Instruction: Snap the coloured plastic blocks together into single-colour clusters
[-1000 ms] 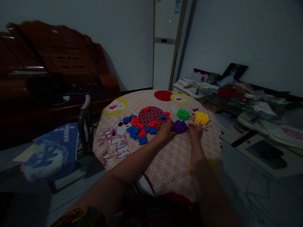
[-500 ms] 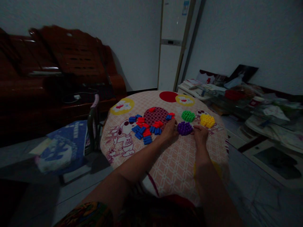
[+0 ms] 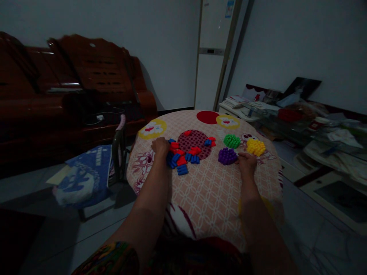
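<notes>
My left hand is at the left edge of a loose group of small plastic pieces, beside the blue pieces. Its fingers point down and are partly hidden behind the hand. Red pieces lie mixed among the blue ones. To the right, my right hand rests by the purple cluster of small knobbly pieces, thumb and fingertips drawn together at its edge. Whatever they may pinch is too small to make out. Behind the purple one sit a green cluster and a yellow cluster.
A patterned cloth covers the round table. At the left stands a chair with a blue bag by it. Beyond are a wooden sofa and a tall white cabinet-like unit. A cluttered glass-topped stand is at the right.
My left hand has left the purple cluster and moved left across the table to the blue pieces. My right hand has stayed beside the purple cluster. The view has turned slightly left.
</notes>
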The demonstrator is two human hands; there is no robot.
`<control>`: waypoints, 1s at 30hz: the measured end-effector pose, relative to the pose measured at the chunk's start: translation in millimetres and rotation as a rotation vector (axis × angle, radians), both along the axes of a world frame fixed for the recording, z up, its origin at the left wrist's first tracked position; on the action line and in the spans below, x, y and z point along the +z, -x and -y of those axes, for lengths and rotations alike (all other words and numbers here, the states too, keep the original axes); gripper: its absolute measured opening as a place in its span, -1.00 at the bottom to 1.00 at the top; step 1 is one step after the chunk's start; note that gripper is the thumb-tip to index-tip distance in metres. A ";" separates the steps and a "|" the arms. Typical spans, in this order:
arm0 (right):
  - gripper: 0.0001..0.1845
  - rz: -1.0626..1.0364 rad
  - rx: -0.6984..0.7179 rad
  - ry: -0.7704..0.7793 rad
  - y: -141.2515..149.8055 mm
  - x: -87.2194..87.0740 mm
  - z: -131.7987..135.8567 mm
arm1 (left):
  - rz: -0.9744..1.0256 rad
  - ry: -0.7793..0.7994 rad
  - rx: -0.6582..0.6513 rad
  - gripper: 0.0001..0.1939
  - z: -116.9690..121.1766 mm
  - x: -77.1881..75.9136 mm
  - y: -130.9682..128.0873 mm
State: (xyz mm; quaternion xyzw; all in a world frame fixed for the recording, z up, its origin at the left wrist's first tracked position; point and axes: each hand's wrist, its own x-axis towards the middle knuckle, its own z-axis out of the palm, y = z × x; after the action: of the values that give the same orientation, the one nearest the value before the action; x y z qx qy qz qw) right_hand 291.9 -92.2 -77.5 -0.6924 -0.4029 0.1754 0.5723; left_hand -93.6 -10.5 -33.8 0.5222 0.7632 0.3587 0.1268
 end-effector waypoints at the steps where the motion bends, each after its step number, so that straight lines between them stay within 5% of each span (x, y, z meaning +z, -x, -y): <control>1: -0.64 0.001 -0.001 -0.004 0.0 -0.1 0.5 | 0.011 0.023 0.006 -0.84 -2.3 -2.9 2.5; 6: -0.67 0.003 -0.007 -0.021 0.3 -0.2 0.2 | 0.036 -0.032 -0.043 -0.87 -3.1 -2.0 -0.7; 12: -0.65 -0.068 -0.006 -0.029 3.5 2.6 -1.3 | 0.028 -0.265 -0.097 -0.72 11.2 24.3 -24.5; 17: -0.65 -0.087 -0.019 -0.019 4.5 5.1 -2.1 | 0.098 -0.319 -0.385 -0.79 25.1 37.7 -78.0; 23: -0.65 -0.139 -0.014 -0.024 5.3 6.3 -1.3 | 0.120 -0.259 -0.808 -0.84 50.6 36.8 -138.2; 30: -0.67 -0.189 -0.042 -0.015 10.3 13.9 1.2 | 0.022 -0.239 -1.018 -0.66 75.0 27.2 -174.8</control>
State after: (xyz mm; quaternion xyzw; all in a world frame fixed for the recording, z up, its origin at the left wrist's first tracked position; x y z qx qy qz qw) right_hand 281.6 -93.4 -63.6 -0.6766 -0.3338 0.2250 0.6166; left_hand 81.2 -85.5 -6.6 0.8342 0.3651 0.3417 0.2327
